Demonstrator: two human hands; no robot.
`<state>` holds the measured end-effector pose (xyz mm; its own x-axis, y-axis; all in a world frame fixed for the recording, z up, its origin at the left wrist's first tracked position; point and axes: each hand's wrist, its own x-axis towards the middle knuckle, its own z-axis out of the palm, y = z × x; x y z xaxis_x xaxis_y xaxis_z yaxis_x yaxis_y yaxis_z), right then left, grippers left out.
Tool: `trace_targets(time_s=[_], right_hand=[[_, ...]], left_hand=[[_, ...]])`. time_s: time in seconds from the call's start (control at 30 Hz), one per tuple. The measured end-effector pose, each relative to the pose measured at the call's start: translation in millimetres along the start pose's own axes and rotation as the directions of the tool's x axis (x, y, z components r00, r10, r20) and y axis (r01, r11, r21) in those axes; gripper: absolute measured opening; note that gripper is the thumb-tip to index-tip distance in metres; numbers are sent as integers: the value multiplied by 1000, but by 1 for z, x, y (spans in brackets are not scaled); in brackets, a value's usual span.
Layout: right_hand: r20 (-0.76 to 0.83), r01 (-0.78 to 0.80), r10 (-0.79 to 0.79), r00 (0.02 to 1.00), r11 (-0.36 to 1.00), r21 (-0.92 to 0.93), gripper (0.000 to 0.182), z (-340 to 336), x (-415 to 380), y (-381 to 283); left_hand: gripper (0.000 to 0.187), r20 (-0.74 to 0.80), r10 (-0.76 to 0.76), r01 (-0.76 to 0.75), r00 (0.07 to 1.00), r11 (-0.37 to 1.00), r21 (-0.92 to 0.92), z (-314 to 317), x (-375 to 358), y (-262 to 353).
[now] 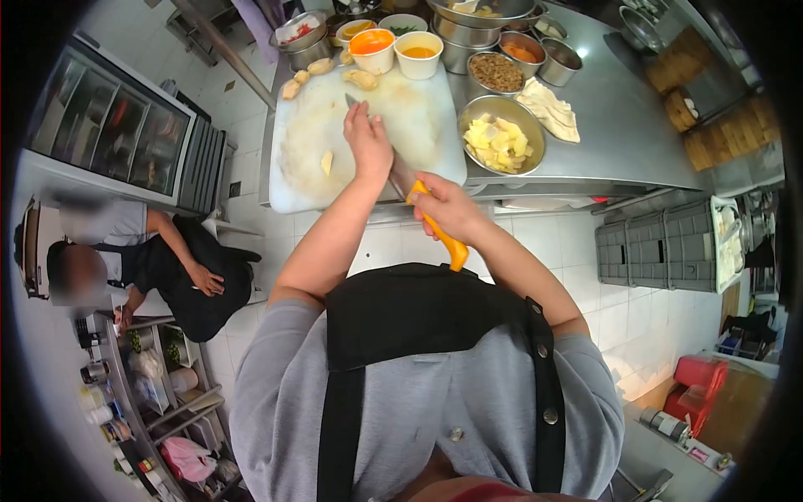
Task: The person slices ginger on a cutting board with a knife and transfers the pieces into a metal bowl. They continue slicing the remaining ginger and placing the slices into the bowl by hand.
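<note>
My right hand is closed around the yellow handle of a kitchen knife, whose blade points away across the white cutting board. My left hand lies over the blade with its fingers stretched out towards the tip, partly hiding the metal. One pale cut piece rests on the board left of that hand. Knobbly peeled pieces that look like ginger sit at the board's far edge. Right of the board stands a metal bowl holding pale yellow cut pieces.
Tubs of orange sauce and yellow liquid, a bowl of brown mince and a pale cloth crowd the back of the counter. A seated person is at left. Grey crates stand at right.
</note>
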<state>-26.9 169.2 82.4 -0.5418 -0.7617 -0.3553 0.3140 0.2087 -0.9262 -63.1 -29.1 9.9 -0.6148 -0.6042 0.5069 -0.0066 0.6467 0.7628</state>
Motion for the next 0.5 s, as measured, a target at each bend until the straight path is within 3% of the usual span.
trace_targets(time_s=[0.17, 0.3, 0.43, 0.47, 0.5], right_hand=[[-273, 114, -111, 955, 993, -7, 56, -32, -68, -22], [-465, 154, -147, 873, 988, -22, 55, -52, -116, -28], [-591, 163, -198, 782, 980, -112, 51, -64, -139, -25], [-614, 154, -204, 763, 979, -134, 50, -66, -141, -24], [-634, 145, -212, 744, 977, -156, 49, -69, -141, -22]], left_hand=[[41, -42, 217, -221, 975, 944, -245, 50, 8, 80], [45, 114, 135, -76, 984, 905, -420, 88, -6, 122], [39, 537, -34, -27, 843, 994, 107, 104, -21, 146], [29, 414, 105, -146, 904, 987, 69, 123, -26, 130], [26, 394, 167, -145, 904, 986, -84, 129, -20, 125]])
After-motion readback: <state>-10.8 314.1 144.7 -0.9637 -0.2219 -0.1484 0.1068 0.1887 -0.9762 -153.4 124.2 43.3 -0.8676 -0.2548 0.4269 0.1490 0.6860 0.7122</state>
